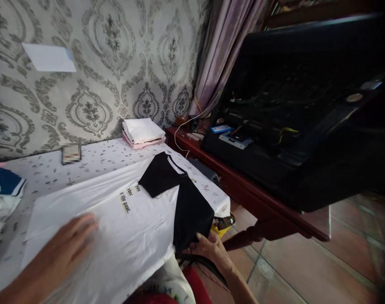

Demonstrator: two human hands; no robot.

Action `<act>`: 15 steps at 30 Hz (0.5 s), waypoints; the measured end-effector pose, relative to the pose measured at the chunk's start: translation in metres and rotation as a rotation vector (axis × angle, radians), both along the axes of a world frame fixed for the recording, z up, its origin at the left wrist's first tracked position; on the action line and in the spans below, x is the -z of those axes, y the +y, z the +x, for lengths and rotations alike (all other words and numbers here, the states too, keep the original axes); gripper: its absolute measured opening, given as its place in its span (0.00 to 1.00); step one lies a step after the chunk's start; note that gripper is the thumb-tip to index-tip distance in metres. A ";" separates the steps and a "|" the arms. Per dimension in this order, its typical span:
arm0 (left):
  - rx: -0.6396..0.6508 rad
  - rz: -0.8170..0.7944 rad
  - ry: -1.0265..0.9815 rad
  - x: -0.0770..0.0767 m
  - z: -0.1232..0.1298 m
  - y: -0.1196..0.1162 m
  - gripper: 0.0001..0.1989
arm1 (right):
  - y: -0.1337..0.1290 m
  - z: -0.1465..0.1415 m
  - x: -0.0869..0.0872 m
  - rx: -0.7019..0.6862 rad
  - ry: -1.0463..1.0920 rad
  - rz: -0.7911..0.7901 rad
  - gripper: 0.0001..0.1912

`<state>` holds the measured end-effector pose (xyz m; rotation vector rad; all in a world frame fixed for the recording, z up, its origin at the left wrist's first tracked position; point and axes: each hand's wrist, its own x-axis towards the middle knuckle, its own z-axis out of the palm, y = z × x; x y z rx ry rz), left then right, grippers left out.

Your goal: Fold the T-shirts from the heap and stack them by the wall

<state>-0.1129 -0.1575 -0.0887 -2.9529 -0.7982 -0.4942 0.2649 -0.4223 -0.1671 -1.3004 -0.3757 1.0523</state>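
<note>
A white T-shirt (142,223) with black shoulders and sleeves lies spread on the patterned sheet, one side folded inward so that a black sleeve (161,175) rests across the chest. Dark printed lettering shows on its front, partly covered by the fold. My left hand (72,238), blurred by motion, is over the white body of the shirt with its fingers stretched out; whether it touches the cloth I cannot tell. At the near edge, my right hand (211,249) grips the other black sleeve between thumb and fingers.
A stack of folded white and pink clothes (143,133) sits against the wall. Other clothing (5,185) lies at the far left, and a small pixelated item (71,153) is near the wall. To the right, a red wooden table (243,190) bears a large black open-backed casing (275,105).
</note>
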 end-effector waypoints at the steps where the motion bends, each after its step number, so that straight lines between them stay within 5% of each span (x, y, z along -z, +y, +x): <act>1: 0.074 0.010 0.032 0.008 -0.001 -0.019 0.20 | -0.002 0.001 -0.001 -0.047 0.064 0.017 0.24; 4: 0.276 0.072 0.074 0.025 -0.007 -0.065 0.26 | -0.010 0.002 -0.012 -0.094 0.167 0.055 0.21; 7: 0.349 0.140 0.105 0.025 -0.016 -0.092 0.34 | -0.020 0.004 -0.030 -0.041 0.180 0.029 0.15; 12: 0.118 0.123 0.144 0.021 -0.022 -0.118 0.27 | -0.021 0.010 -0.052 0.245 0.150 0.124 0.16; 15: 0.040 0.138 0.118 0.025 -0.020 -0.129 0.26 | -0.016 0.008 -0.053 0.292 0.193 0.170 0.17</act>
